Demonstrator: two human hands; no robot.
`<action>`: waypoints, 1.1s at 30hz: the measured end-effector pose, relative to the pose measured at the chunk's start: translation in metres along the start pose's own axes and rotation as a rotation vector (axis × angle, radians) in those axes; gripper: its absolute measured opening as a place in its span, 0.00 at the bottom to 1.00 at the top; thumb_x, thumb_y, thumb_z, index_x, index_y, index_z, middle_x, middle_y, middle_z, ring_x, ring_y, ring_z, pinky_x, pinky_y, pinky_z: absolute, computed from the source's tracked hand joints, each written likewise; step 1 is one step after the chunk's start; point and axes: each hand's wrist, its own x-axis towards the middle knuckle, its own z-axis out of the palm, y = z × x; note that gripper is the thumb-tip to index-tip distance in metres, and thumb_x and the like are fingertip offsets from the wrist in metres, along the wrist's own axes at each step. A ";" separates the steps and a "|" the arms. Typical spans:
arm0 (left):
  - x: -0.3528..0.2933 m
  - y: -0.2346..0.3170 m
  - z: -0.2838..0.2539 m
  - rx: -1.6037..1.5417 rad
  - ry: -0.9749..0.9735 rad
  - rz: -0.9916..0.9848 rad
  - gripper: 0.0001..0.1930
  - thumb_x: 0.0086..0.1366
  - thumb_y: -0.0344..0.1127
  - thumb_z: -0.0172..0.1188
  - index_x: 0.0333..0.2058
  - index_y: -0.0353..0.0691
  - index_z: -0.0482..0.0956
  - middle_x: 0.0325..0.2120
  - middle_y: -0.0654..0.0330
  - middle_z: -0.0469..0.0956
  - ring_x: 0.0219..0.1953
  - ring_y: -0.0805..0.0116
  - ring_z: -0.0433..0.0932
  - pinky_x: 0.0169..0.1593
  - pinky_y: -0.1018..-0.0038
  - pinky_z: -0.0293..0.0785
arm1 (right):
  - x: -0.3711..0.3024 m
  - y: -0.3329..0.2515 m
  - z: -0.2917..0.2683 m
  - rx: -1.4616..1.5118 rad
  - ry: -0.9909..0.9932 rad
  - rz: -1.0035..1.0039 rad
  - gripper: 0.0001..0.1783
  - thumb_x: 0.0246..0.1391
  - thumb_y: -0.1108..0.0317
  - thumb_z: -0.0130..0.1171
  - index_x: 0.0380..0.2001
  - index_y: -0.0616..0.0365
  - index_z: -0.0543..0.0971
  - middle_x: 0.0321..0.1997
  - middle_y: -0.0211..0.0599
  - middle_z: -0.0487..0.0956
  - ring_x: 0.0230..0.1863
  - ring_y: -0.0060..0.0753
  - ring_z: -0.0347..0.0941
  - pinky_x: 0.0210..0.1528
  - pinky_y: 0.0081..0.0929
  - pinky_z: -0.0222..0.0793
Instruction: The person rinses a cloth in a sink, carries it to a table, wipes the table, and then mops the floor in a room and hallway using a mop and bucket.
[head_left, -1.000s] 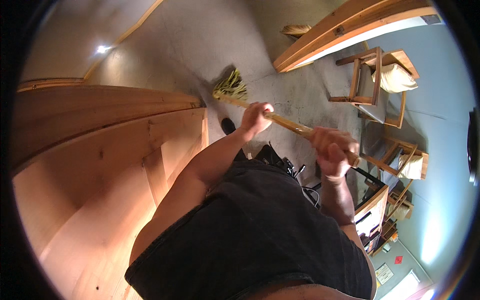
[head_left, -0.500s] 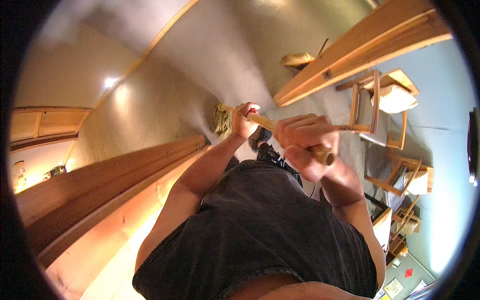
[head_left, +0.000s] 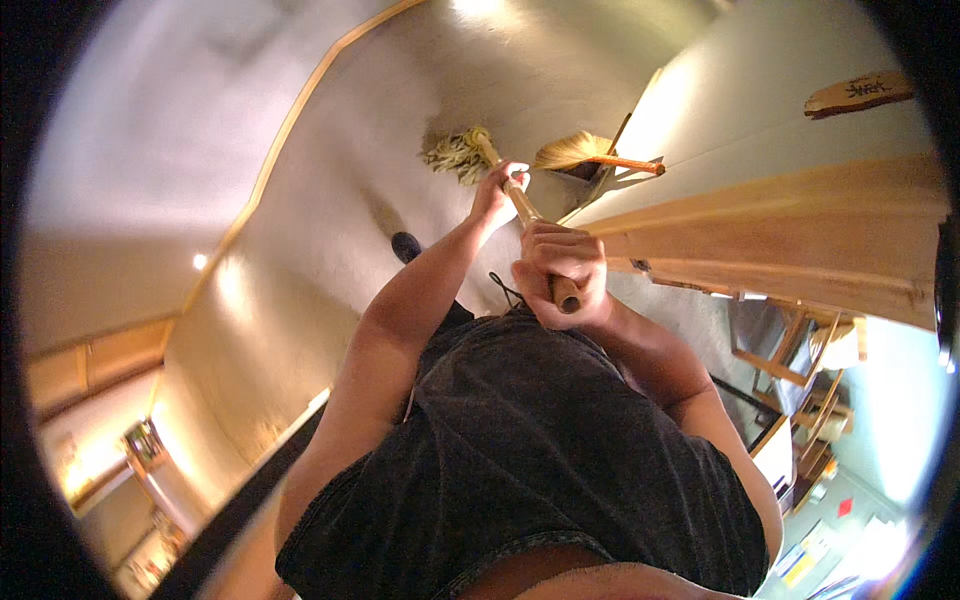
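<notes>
Both my hands grip a mop by its bamboo-like wooden handle [head_left: 524, 206]. My left hand [head_left: 496, 196] is wrapped round the shaft lower down, closer to the mop head. Nearer to my body, my right hand [head_left: 563, 265] closes round the upper part, with the round handle end [head_left: 567, 293] sticking out below the fist. The mop head [head_left: 460, 153], a bundle of pale yellowish-grey strands, rests on the grey floor ahead of me. To its right lie a straw broom [head_left: 577, 152] with an orange handle and a dark dustpan beside it.
A thick wooden beam [head_left: 780, 240] runs along the right. Wooden chairs [head_left: 785, 345] are stacked beyond it. A wooden sign [head_left: 858, 93] is on the pale wall at the upper right. A curved wall with wooden trim [head_left: 275, 155] bounds the left. My dark shoe [head_left: 405, 246] shows on the floor.
I have moved forward past the wooden posts, and the broom now appears closer. The mop head has gone farther ahead, and my right hand has come in toward the middle. Both hands keep their grip.
</notes>
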 end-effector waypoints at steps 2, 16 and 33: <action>0.041 -0.002 -0.007 0.136 -0.053 0.035 0.11 0.62 0.32 0.59 0.44 0.41 0.79 0.36 0.52 0.82 0.40 0.59 0.82 0.44 0.68 0.76 | 0.029 0.022 -0.001 -0.027 0.116 0.067 0.09 0.43 0.87 0.52 0.15 0.66 0.69 0.15 0.36 0.69 0.17 0.33 0.64 0.24 0.32 0.63; 0.276 0.123 -0.040 0.053 -0.670 0.282 0.12 0.61 0.25 0.53 0.41 0.40 0.83 0.36 0.53 0.84 0.38 0.65 0.83 0.42 0.70 0.77 | 0.257 0.089 -0.063 -0.040 0.864 0.143 0.16 0.56 0.80 0.49 0.15 0.58 0.65 0.14 0.27 0.63 0.17 0.16 0.57 0.19 0.21 0.51; 0.519 0.224 0.104 0.464 -1.185 0.416 0.13 0.67 0.40 0.59 0.42 0.38 0.80 0.31 0.52 0.83 0.32 0.63 0.81 0.40 0.64 0.78 | 0.339 0.176 -0.273 -0.301 1.033 0.151 0.21 0.59 0.69 0.62 0.13 0.55 0.68 0.12 0.23 0.65 0.14 0.13 0.57 0.16 0.21 0.50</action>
